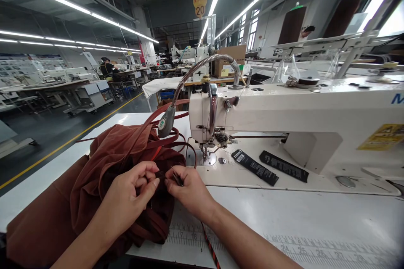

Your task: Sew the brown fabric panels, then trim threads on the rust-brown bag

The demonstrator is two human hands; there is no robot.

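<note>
A reddish-brown garment point(110, 147) lies bunched on the left of the sewing table. My left hand point(134, 189) is closed, finger and thumb pinching a dark edge of this fabric. Close beside it, my right hand point(189, 189) is closed around a small pointed dark metal tool point(177, 178), mostly hidden by the fingers, so its exact kind cannot be told. Both hands' fingertips nearly meet in front of the sewing machine's needle area point(206, 155). Brown straps point(170, 143) loop from the garment towards the machine head. An orange-and-black cord point(210, 243) hangs below my right wrist.
The white sewing machine point(252, 113) spans the right side, with a bendable lamp point(167, 122) in front of its head. Two black printed labels point(255, 168) point(284, 166) lie on its bed. A printed ruler point(299, 248) runs along the front. A person point(107, 68) sits far left.
</note>
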